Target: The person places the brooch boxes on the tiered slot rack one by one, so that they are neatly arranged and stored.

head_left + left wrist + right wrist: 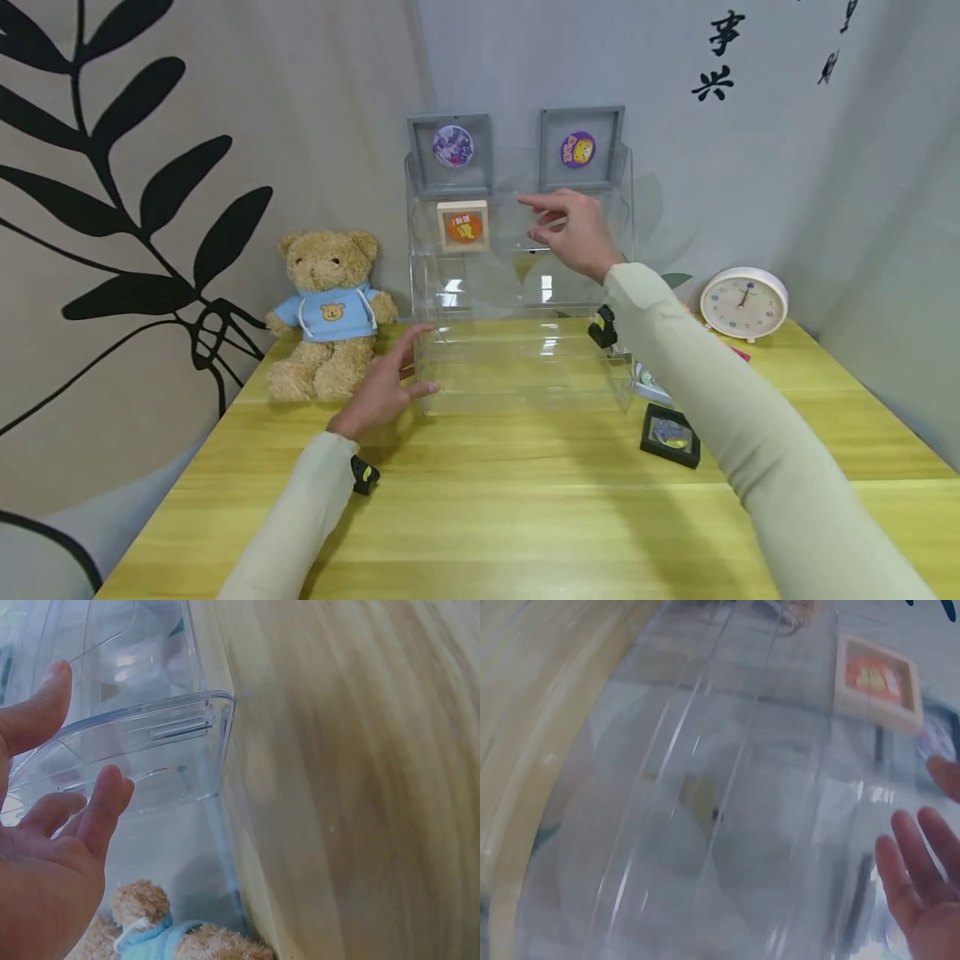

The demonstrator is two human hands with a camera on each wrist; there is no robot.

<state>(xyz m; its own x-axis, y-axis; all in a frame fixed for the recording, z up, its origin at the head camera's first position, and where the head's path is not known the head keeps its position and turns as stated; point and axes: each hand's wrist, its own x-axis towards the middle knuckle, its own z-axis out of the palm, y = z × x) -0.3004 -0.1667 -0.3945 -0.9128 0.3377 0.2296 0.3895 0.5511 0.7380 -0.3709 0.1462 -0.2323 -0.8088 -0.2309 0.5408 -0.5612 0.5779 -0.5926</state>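
A clear acrylic tiered display stand (517, 392) stands on the table. My left hand (378, 392) is at its left side, fingers and thumb extended around the edge; contact is hard to confirm. In front of the upper tiers, my right hand (573, 229) hovers with nothing in its loosely bent fingers. Beside it, on the second tier, sits a small pale wooden frame with an orange badge (463, 227). The top tier carries two grey square frames, one with a purple patterned badge (453, 147), the other with a purple-and-yellow badge (578, 150).
A teddy bear (330, 317) in a blue hoodie sits left of the stand. Right of it lies a black-framed badge (670, 435), with other items partly hidden behind my right sleeve (720, 408). A white round clock (744, 303) stands at the back right.
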